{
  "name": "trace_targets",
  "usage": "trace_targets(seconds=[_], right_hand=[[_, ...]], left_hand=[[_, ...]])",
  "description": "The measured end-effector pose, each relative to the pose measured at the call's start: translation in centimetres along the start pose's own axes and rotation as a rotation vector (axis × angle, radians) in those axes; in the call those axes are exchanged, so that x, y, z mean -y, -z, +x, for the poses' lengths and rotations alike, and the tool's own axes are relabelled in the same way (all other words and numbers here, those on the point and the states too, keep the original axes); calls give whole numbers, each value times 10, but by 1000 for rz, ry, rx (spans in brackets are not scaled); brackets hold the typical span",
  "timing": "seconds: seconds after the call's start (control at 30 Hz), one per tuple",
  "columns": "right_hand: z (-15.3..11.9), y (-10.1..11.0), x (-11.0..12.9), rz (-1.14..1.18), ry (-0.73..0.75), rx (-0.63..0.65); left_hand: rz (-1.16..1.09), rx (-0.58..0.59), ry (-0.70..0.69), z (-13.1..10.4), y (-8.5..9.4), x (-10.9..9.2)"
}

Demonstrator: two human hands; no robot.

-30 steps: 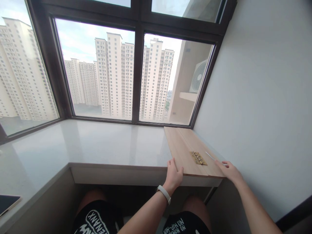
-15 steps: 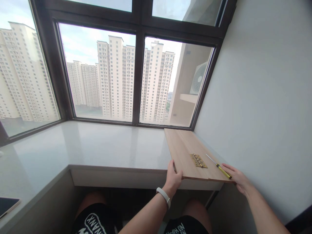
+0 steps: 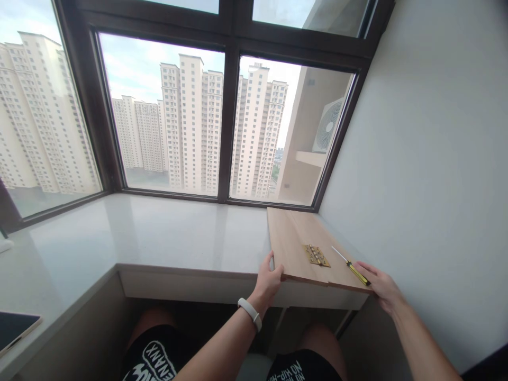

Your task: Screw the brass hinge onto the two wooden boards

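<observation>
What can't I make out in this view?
All head view:
Underside of the wooden boards: hidden by their tops.
Some fingers of the left hand: hidden by hand or boards.
Screwdriver: tip shape too small.
Hinge: screws, if any, too small.
Dark flat device: cut off by left edge.

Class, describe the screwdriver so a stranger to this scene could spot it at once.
Below the window, find the wooden boards at the right end of the counter. On them, right of the brass-coloured hinge and beside the right hand, lies the screwdriver, set apart by its yellow-and-black handle.
</observation>
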State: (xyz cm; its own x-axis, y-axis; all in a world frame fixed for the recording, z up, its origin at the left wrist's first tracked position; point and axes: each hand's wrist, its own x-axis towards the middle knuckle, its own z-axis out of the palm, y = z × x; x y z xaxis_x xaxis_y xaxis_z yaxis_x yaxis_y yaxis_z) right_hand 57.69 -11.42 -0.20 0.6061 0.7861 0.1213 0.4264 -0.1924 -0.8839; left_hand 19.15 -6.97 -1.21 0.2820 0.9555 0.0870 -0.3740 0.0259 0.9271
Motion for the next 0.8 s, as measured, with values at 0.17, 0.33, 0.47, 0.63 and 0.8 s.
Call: trace_targets(seconds=[0.17, 0.33, 0.47, 0.63, 0.8], right_hand=[[-18, -20, 15, 123, -57, 70], [-41, -53, 41, 97, 37, 57], [-61, -88, 64, 113, 72, 41], [-85, -137, 88, 161, 74, 44], [-108, -185, 112, 163, 117, 85]], left_hand=[[-34, -9, 10, -10, 28, -11], [-56, -75, 3, -18, 64, -25], [-136, -135, -6, -26, 100, -39], [-152, -224, 27, -41, 148, -61], [-129, -313, 33, -52, 189, -84]])
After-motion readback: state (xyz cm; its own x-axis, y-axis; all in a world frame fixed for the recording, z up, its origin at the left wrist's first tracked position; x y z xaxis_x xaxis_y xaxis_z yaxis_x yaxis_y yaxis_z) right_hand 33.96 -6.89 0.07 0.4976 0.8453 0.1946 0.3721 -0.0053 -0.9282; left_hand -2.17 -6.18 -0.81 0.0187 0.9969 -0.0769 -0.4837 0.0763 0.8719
